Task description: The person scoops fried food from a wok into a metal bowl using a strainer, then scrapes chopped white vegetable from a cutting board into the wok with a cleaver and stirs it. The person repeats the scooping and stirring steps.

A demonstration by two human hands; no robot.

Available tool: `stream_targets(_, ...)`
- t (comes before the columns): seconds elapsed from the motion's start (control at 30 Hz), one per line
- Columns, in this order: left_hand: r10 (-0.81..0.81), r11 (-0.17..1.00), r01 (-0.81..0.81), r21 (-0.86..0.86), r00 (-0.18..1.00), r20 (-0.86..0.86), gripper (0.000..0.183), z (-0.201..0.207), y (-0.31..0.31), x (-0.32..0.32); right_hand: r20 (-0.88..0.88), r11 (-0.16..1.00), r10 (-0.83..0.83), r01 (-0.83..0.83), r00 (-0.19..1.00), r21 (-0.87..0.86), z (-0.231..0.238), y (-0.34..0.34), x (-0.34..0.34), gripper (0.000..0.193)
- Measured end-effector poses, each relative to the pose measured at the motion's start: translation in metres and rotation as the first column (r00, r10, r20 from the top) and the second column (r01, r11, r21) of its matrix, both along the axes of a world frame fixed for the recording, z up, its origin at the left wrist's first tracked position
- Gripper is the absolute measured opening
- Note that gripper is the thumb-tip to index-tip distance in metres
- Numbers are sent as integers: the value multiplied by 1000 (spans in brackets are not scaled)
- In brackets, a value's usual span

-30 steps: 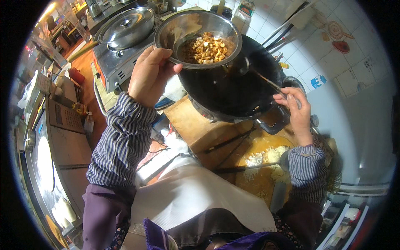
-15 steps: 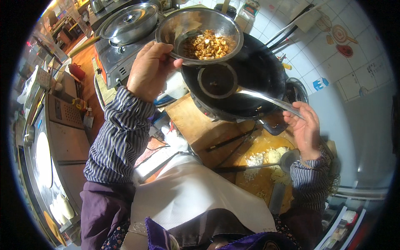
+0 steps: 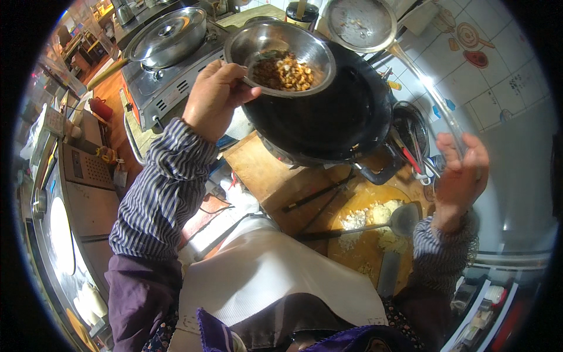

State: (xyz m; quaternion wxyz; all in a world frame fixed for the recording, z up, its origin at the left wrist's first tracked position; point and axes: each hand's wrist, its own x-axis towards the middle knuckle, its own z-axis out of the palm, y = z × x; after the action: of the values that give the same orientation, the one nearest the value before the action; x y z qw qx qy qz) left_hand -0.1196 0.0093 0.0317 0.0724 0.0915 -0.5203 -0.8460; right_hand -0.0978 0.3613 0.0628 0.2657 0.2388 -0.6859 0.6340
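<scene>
My left hand grips the near left rim of a shiny metal bowl, its thumb on top. Browned, chopped bits of food lie in the bowl, which is held over a large black wok. In my right hand is the end of the long metal handle of a strainer. The strainer's round mesh is raised above the far right side of the wok, with a few small bits stuck to it. Little shows inside the wok besides a dark surface.
A ladle rests on a round wooden board beside chopped white and pale yellow food. A cleaver-like blade lies there too. Far left, a lidded pan sits on a gas stove. Utensils stand in a container right of the wok.
My right hand has moved right, and the strainer has swung up and away from beneath the bowl to the far right. The bowl has shifted slightly and stays in my left hand.
</scene>
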Motion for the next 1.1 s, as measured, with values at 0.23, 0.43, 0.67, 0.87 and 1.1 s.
stream_targets(0.23, -83, 983, 73, 170, 995, 49, 6, 2, 11, -5, -366, 751, 249, 60, 897, 658, -35, -29, 20, 21)
stream_targets(0.43, -78, 982, 73, 175, 997, 22, 5, -3, -4, -6, -241, 808, -81, 205, 967, 552, 9, 6, 31, 18)
stream_targets(0.67, -54, 998, 54, 36, 999, -9, 6, -10, -24, -10, 123, 843, 58, -114, 991, 525, 63, 70, 8, 16)
stream_targets(0.87, -42, 999, 41, -17, 998, -42, 7, -2, -31, -12, 348, 529, 119, -356, 930, 770, 96, 69, -4, 17)
stream_targets(1.1, -39, 999, 41, 29, 997, -63, 8, 1, -31, -14, 281, 478, 146, -316, 949, 819, 70, 29, -40, 16)
